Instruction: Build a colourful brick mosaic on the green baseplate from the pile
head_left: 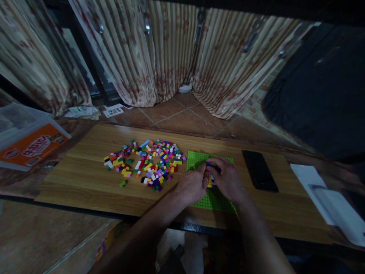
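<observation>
A green studded baseplate (pixel 221 204) lies on the wooden board, partly covered by my hands. Near its middle stands a small build of colourful toy bricks (pixel 210 180), with yellow, orange and blue pieces showing. My left hand (pixel 193 185) is at the build's left side, fingers bent and pressed to it. From the right, my right hand (pixel 228 179) curls over the build, its fingers closed on the bricks. Much of the build is hidden under the fingers, so single bricks there are hard to make out.
Loose toy bricks (pixel 159 158) lie in a wide pile left of the baseplate. A black phone (pixel 260 170) lies to the right, with white papers (pixel 310 186) beyond it. At the far left is a clear plastic box (pixel 25 133) with an orange label. Striped curtains (pixel 171 57) hang behind.
</observation>
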`<action>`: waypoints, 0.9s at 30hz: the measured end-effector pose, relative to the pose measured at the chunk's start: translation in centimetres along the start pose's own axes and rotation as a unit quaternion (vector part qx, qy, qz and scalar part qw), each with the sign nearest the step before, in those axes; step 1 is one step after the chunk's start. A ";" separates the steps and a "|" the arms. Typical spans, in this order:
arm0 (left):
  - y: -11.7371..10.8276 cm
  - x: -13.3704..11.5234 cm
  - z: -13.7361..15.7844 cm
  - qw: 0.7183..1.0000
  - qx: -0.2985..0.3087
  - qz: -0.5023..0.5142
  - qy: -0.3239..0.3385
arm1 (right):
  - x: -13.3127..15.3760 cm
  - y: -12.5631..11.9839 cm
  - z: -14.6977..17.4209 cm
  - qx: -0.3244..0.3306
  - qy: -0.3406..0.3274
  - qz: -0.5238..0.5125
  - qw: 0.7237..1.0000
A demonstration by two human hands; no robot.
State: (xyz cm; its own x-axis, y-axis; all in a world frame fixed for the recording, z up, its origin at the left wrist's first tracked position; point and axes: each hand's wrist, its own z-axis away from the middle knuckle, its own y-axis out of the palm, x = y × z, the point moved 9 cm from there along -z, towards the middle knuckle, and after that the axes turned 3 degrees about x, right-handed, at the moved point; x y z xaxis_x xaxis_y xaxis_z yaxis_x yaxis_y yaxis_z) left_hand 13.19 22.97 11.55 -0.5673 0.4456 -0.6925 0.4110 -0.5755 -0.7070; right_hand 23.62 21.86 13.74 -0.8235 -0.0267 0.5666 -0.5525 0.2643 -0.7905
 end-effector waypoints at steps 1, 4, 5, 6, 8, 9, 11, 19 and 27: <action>0.0 0.0 0.0 1.000 0.001 0.001 -0.001 | 0.0 0.0 0.0 0.001 0.000 0.001 1.000; -0.1 0.0 0.1 1.000 -0.001 -0.002 -0.007 | -0.1 0.1 0.0 0.004 0.002 0.003 1.000; -0.2 0.0 0.1 1.000 -0.001 -0.004 -0.008 | -0.1 0.1 -0.1 0.004 0.004 0.003 1.000; -0.1 0.0 0.1 1.000 -0.001 -0.007 -0.007 | -0.1 0.1 -0.1 0.005 0.005 0.004 1.000; -0.1 0.0 0.1 1.000 0.000 -0.010 -0.005 | -0.2 0.2 -0.1 0.008 0.007 0.005 1.000; 0.0 0.0 0.1 1.000 0.001 -0.011 -0.004 | -0.2 0.2 -0.1 0.010 0.009 0.006 1.000; 0.1 0.1 0.0 1.000 0.001 -0.010 -0.005 | -0.3 0.2 -0.1 0.013 0.011 0.005 1.000; 0.1 0.0 0.0 0.999 0.003 -0.037 -0.004 | -0.4 0.3 -0.1 0.014 0.012 0.011 1.000; 0.0 -0.2 0.1 0.999 0.000 -0.044 -0.009 | -0.3 0.3 -0.1 0.017 0.013 0.012 1.000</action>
State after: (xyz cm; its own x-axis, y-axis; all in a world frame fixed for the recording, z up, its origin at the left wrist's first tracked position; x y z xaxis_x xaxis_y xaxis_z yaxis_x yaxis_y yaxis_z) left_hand 13.24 22.83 11.65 -0.6141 0.4828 -0.6243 0.3580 -0.5346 -0.7655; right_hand 23.70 22.07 13.33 -0.8331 0.0045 0.5531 -0.5373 0.2307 -0.8112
